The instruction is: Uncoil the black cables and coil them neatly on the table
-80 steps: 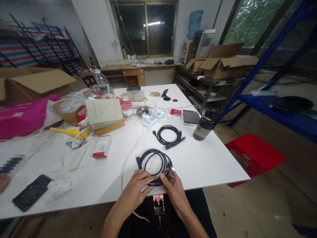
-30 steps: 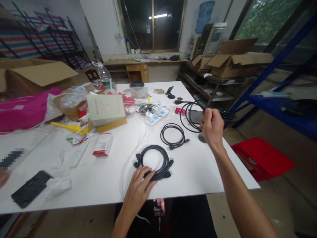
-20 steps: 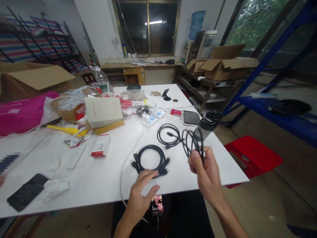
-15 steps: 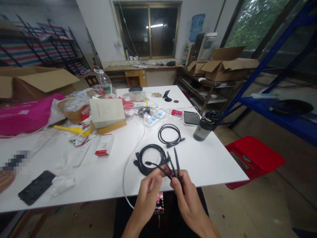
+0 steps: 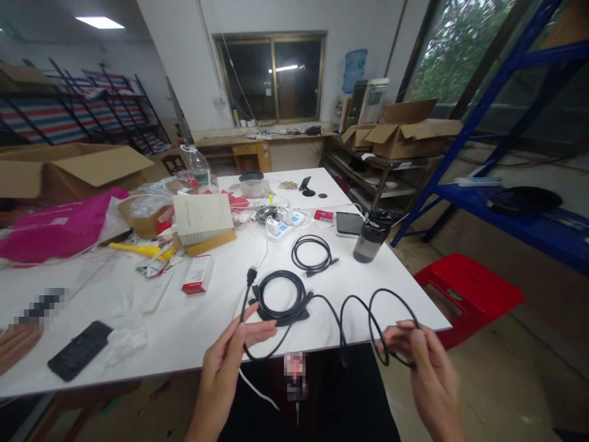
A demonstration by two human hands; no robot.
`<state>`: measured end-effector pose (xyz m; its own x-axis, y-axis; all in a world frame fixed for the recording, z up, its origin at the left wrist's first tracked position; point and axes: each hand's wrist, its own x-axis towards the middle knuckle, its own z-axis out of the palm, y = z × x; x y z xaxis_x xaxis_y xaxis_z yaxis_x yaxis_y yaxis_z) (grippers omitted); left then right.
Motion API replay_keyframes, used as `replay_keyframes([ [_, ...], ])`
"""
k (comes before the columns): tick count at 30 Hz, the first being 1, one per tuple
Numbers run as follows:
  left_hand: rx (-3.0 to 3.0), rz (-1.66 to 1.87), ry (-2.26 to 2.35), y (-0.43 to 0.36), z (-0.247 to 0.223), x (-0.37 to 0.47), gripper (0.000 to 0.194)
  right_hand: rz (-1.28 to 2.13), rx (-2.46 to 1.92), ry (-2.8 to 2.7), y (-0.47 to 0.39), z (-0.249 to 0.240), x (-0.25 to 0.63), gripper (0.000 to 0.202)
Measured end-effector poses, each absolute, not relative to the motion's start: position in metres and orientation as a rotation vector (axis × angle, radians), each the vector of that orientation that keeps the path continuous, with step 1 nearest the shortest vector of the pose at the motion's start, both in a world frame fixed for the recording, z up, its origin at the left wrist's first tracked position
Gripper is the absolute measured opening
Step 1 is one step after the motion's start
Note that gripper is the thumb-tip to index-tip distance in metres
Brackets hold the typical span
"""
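My left hand (image 5: 225,356) pinches a black cable between thumb and fingers, just below its plug (image 5: 251,276), which points upward. Out to the right, my right hand (image 5: 430,362) grips the loose loops of a black cable (image 5: 340,331). Those loops spread through the air between the hands, over the table's front edge. A thick coil of black cable (image 5: 281,320) lies on the table behind my left hand, partly crossed by the held cable. Farther back rests a smaller black cable coil (image 5: 294,252).
On the white table (image 5: 391,307) stand a dark bottle (image 5: 367,244), a tablet-like device (image 5: 348,224) and a power strip (image 5: 279,229). A red-and-white box (image 5: 197,274) is left of the coils. Another person's hand (image 5: 21,344) is at far left. A red stool (image 5: 473,291) stands right.
My hands have moved apart, the left one leftward and the right one rightward. The bunched cable has opened into wide loops between them, and its plug end now rises from my left hand.
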<state>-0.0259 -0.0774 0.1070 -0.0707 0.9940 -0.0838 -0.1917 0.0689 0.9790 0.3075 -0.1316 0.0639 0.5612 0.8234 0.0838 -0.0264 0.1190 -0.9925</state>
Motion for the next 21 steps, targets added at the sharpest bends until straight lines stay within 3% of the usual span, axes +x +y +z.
replay_keyframes([
  [4, 0.806, 1.607, 1.288, -0.074, 0.116, -0.062, 0.06, 0.526, -1.303, -0.539, -0.147, 0.073, 0.361, 0.03],
  [11, 0.827, 1.839, 1.493, -0.068, 0.121, -0.097, 0.029, 0.307, -1.344, -0.428, -0.179, 0.083, 0.409, 0.018],
  [16, 0.733, 1.898, 1.352, -0.069, 0.105, -0.078, 0.029, 0.387, -1.32, -0.482, -0.174, 0.081, 0.388, 0.017],
  [21, 0.513, 1.756, 1.064, -0.071, 0.069, -0.036, 0.037, 0.73, -1.216, -0.649, -0.153, 0.063, 0.331, 0.041],
])
